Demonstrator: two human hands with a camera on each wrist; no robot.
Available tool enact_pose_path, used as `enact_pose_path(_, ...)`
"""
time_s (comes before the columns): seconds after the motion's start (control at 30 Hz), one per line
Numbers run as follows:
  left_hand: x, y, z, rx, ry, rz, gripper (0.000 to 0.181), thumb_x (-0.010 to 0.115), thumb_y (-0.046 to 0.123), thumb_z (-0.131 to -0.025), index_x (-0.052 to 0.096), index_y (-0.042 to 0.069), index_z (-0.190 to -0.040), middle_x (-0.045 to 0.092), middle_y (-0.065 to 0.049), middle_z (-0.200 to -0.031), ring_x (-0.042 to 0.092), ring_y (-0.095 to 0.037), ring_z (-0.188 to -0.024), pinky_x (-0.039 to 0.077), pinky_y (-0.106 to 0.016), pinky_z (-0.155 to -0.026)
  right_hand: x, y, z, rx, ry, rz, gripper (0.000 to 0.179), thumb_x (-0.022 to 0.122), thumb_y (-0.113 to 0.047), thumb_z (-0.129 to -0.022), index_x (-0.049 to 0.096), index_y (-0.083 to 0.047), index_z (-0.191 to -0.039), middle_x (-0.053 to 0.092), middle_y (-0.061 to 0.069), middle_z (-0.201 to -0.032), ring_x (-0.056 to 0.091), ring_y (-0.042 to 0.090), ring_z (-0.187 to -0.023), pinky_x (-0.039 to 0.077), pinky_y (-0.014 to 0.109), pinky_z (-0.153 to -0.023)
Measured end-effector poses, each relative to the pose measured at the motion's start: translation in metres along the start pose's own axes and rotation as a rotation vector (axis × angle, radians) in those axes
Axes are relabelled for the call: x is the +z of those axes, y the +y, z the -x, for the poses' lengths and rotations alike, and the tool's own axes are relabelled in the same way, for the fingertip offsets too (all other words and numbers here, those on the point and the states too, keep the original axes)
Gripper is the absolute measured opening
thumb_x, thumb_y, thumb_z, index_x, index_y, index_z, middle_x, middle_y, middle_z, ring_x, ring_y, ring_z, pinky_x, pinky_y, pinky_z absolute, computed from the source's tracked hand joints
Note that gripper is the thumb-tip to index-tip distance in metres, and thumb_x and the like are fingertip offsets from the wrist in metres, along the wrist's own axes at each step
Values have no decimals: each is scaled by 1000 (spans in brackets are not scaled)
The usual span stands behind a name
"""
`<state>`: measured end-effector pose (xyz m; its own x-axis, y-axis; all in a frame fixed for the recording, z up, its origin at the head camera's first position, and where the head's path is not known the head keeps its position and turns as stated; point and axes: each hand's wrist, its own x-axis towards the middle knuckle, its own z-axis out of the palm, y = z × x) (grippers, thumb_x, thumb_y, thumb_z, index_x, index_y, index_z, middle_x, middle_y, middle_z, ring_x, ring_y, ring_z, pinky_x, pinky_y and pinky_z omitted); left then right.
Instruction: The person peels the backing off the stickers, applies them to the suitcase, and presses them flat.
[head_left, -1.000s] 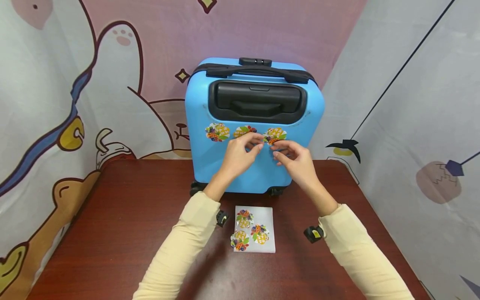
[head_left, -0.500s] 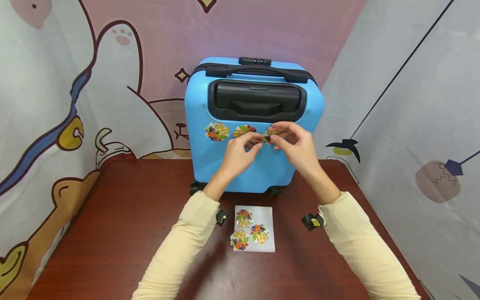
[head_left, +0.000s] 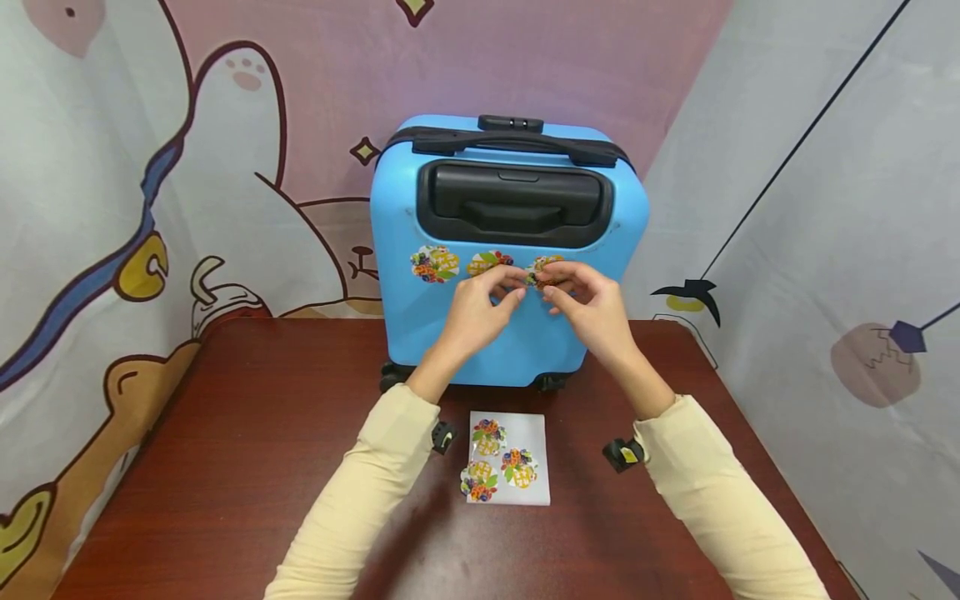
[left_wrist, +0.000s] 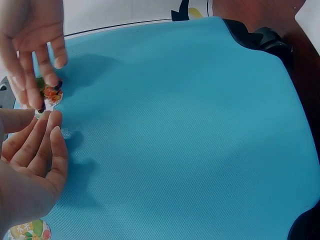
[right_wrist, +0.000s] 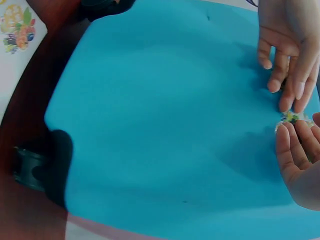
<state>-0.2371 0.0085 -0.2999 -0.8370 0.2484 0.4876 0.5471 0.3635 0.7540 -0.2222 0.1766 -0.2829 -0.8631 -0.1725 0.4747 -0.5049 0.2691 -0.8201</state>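
Past the white rectangular paper sheet (head_left: 531, 433), we see the left hand (head_left: 477, 310) and right hand (head_left: 596, 312), fingers loosely bent, thumbs apart, pinching nothing visible, at the round multicoloured sticker (head_left: 533, 272) on the blue textured suitcase (head_left: 480, 354). Uneven pressing could crease it.

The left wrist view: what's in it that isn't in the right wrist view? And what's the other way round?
Only the left wrist view shows the black-and-yellow print on the backdrop. Only the right wrist view shows a sticker on the white sheet. Both show the suitcase, left hand, right hand and part of the suitcase sticker between them.
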Motion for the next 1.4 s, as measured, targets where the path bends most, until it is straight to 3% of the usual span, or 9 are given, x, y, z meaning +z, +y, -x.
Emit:
enact_pose_path(0.27, 1, -1, 0, -4, 5, -1, 23, 58, 12, -90, 62, 6, -112, 65, -5, -95, 58, -15, -80, 45, -24, -65, 0, 16, 9, 46, 13, 25, 22, 59, -4, -88, 60, 5, -108, 63, 19, -103, 59, 16, -78, 52, 34, -66)
enact_pose_path(0.5, 1, -1, 1, -16, -7, 3, 24, 58, 13, -90, 62, 8, -114, 65, -3, -95, 58, -14, -80, 45, -24, -64, -1, 24, 15, 106, 3, 18, 24, 59, -6, -88, 59, 5, -110, 62, 20, -104, 60, 17, -79, 52, 28, -65)
enact_pose_path(0.73, 1, -2, 5, -6, -10, 22, 26, 59, 11, -89, 61, 7, -114, 65, -5, -95, 59, -16, -80, 46, -24, -66, 2, 8, 19, 121, -5, 35, 25, 55, 3, -88, 57, 9, -112, 61, 24, -106, 58, 31, -81, 52, 32, -66)
enact_pose_path(0.97, 2, -10, 11, -16, 6, 27, 23, 60, 10, -88, 63, 4, -111, 66, -7, -92, 59, -18, -79, 47, -25, -67, 0, 22, 19, 116, -5, 30, 25, 58, -2, -88, 58, 4, -112, 62, 19, -106, 59, 17, -79, 52, 31, -66)
enact_pose_path(1.4, 7, -29, 28, -68, -14, 40, 23, 60, 11, -88, 63, 5, -110, 66, -7, -93, 59, -19, -78, 47, -27, -67, 1, 34, 26, 155, 4, 33, 23, 58, -1, -87, 59, 4, -110, 62, 19, -104, 59, 14, -78, 52, 31, -65)
